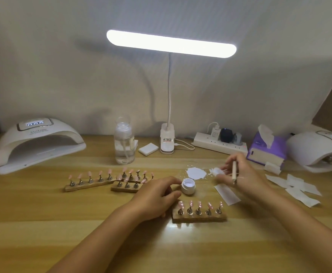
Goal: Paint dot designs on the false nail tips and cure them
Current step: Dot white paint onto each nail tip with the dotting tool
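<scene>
desk lamp point(171, 43) blown-out glare | right hand point(240, 172) blurred | edges bowed

Five pink nail tips point(200, 204) stand on metal pegs in a wooden strip point(198, 218) just right of the left hand point(157, 198). That hand's thumb and forefinger hold an open white paint jar point(187, 186). The right hand point(244, 175) grips a thin dotting pen point(234, 172), nearly upright.

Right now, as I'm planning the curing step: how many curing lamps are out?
2. One curing lamp sits at the far left. The other is at the far right, partly cut off by the frame's edge. No others show.
</scene>
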The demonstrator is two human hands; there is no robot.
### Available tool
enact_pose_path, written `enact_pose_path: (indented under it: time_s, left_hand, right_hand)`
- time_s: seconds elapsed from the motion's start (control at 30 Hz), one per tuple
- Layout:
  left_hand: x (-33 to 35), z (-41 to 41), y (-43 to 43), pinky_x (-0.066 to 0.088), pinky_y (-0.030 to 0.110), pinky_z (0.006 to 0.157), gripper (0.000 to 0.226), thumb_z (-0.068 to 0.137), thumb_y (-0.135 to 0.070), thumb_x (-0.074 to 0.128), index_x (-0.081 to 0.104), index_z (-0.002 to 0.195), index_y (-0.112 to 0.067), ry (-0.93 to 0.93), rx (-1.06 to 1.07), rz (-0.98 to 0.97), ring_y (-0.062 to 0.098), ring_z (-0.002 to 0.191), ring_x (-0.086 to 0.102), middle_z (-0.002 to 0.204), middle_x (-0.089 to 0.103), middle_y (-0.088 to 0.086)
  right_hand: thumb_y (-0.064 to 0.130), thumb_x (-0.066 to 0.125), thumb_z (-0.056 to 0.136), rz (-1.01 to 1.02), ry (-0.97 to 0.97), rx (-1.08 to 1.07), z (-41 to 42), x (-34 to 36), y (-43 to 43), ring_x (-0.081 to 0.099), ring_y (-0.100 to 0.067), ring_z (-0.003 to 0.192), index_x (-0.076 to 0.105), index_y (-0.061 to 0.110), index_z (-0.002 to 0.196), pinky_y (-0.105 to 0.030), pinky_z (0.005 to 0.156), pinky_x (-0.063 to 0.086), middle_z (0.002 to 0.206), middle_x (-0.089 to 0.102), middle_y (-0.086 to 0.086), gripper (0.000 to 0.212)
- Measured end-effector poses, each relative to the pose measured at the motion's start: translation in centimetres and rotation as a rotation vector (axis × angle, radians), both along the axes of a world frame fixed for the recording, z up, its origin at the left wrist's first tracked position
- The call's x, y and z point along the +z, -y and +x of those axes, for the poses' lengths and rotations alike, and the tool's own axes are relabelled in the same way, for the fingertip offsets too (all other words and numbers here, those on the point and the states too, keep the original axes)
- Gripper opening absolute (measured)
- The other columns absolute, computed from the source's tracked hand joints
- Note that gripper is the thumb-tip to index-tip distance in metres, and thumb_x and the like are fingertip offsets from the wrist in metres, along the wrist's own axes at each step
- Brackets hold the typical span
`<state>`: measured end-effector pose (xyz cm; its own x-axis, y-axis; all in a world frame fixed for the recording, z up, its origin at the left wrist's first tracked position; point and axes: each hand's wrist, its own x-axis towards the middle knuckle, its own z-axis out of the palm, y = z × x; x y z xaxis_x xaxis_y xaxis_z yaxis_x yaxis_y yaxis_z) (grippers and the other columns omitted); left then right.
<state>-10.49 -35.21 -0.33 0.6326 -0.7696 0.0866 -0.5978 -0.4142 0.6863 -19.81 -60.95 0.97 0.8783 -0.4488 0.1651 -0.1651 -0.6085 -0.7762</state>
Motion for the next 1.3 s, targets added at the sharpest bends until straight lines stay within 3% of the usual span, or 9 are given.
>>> enact_pose_path:
  time_s: [0.1,0.23,0.4,0.5,0.67,0.73,0.97,1.17,1.3]
  left_hand:
    - [-0.1,0.0,-0.1,0.040,0.011,0.050,0.030,0.101,-0.027,0.049,0.058,0.130,-0.032,-0.062,0.021,-0.043,0.002,0.047,0.058,0.081,0.064,-0.014]
    - [-0.1,-0.2,-0.1,0.038,0.010,0.045,0.031,0.103,-0.020,0.046,0.060,0.129,-0.028,-0.120,0.032,-0.063,0.004,0.049,0.059,0.082,0.067,-0.013]
    - [0.1,-0.2,-0.1,0.039,0.011,0.047,0.032,0.104,-0.021,0.043,0.057,0.131,-0.031,-0.119,0.023,-0.042,0.002,0.049,0.057,0.086,0.068,-0.012]
    - [0.1,0.0,0.0,0.039,0.013,0.045,0.032,0.104,-0.020,0.042,0.058,0.129,-0.030,-0.149,0.022,-0.053,0.004,0.048,0.057,0.088,0.069,-0.010]
    - [-0.1,0.0,0.1,0.039,0.014,0.045,0.032,0.103,-0.019,0.042,0.059,0.128,-0.030,-0.172,0.025,-0.077,0.005,0.049,0.058,0.086,0.069,-0.010]
    - [-0.1,-0.1,0.1,0.039,0.012,0.046,0.032,0.103,-0.019,0.042,0.060,0.128,-0.029,-0.177,0.029,-0.085,0.006,0.048,0.058,0.085,0.068,-0.011]
    - [-0.1,0.0,0.2,0.039,0.012,0.047,0.033,0.104,-0.019,0.041,0.059,0.128,-0.030,-0.172,0.028,-0.077,0.003,0.046,0.057,0.089,0.069,-0.008]
    - [0.2,-0.1,0.0,0.040,0.013,0.047,0.033,0.104,-0.019,0.040,0.058,0.131,-0.027,-0.189,0.012,-0.050,0.003,0.048,0.056,0.089,0.067,-0.011]
    - [1.3,-0.2,-0.4,0.048,0.018,0.053,0.038,0.103,-0.009,0.035,0.050,0.137,-0.018,-0.348,-0.022,-0.014,0.006,0.055,0.058,0.098,0.063,-0.005]
  right_hand:
    - [0.026,0.087,0.077,0.021,-0.055,0.171,-0.3,0.0,-1.9,0.067,-0.013,0.092,0.048,0.027,0.103,-0.028,0.079,0.057,0.101,0.068,0.004,0.046]
    - [0.022,0.085,0.079,-0.024,-0.051,0.208,-0.4,-0.2,-3.2,0.066,-0.003,0.088,0.049,0.025,0.102,-0.022,0.078,0.057,0.099,0.069,0.007,0.043]
    - [0.013,0.083,0.081,0.056,0.008,0.188,-0.5,0.9,-3.9,0.068,-0.018,0.092,0.050,0.016,0.105,-0.030,0.081,0.059,0.099,0.070,0.002,0.041]
    - [0.010,0.082,0.080,0.089,0.030,0.254,-0.1,2.0,-4.9,0.069,-0.013,0.092,0.050,0.012,0.106,-0.027,0.081,0.059,0.099,0.071,0.000,0.041]
    - [0.009,0.081,0.081,-0.116,-0.070,0.349,1.2,3.2,-6.4,0.069,-0.020,0.097,0.050,0.018,0.099,-0.047,0.091,0.055,0.101,0.071,0.001,0.036]
    - [0.010,0.080,0.081,-0.195,-0.107,0.381,1.4,3.6,-6.5,0.067,-0.021,0.099,0.051,0.019,0.100,-0.050,0.092,0.053,0.101,0.070,0.003,0.036]
    - [0.012,0.083,0.079,-0.294,-0.175,0.424,1.7,4.2,-6.2,0.066,-0.011,0.102,0.051,0.020,0.096,-0.046,0.093,0.053,0.101,0.070,0.008,0.037]
    - [0.012,0.082,0.081,-0.282,-0.137,0.405,1.4,3.6,-6.3,0.066,-0.016,0.103,0.053,0.018,0.097,-0.047,0.092,0.053,0.103,0.067,0.005,0.033]
    - [0.007,0.079,0.083,-0.090,-0.169,0.380,1.4,3.0,-5.8,0.067,-0.018,0.106,0.058,0.016,0.099,-0.036,0.092,0.057,0.109,0.068,0.000,0.029]
